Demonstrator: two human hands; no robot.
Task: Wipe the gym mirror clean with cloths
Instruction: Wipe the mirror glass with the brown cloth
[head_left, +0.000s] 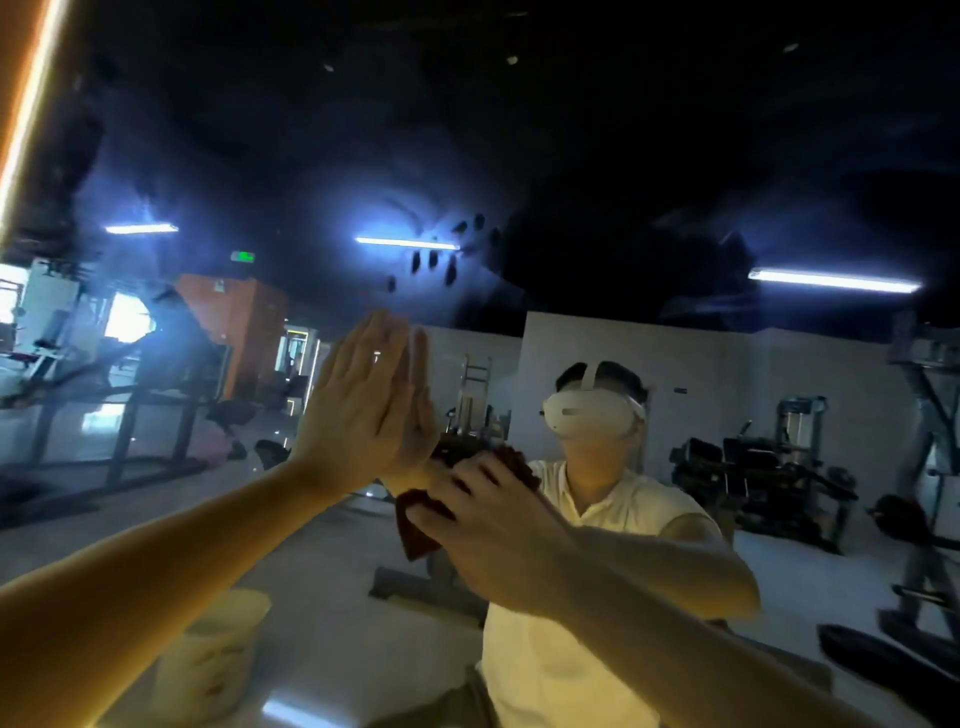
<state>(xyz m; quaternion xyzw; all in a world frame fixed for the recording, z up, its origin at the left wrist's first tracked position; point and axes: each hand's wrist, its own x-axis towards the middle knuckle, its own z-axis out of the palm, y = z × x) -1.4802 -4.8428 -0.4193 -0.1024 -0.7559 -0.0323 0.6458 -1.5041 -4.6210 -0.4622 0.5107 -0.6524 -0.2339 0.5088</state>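
While left hand (363, 410) presses smeared mirror (571, 156) | right hand (488, 525) grips crumpled cloth (415, 538)

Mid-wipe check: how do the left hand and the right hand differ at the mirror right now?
The left hand has straight fingers laid flat on the mirror; the right hand has curled fingers. The left hand holds nothing; the right hand grips a dark red cloth. The left hand sits higher, the right hand lower and further right. Both are bare and raised toward the mirror.
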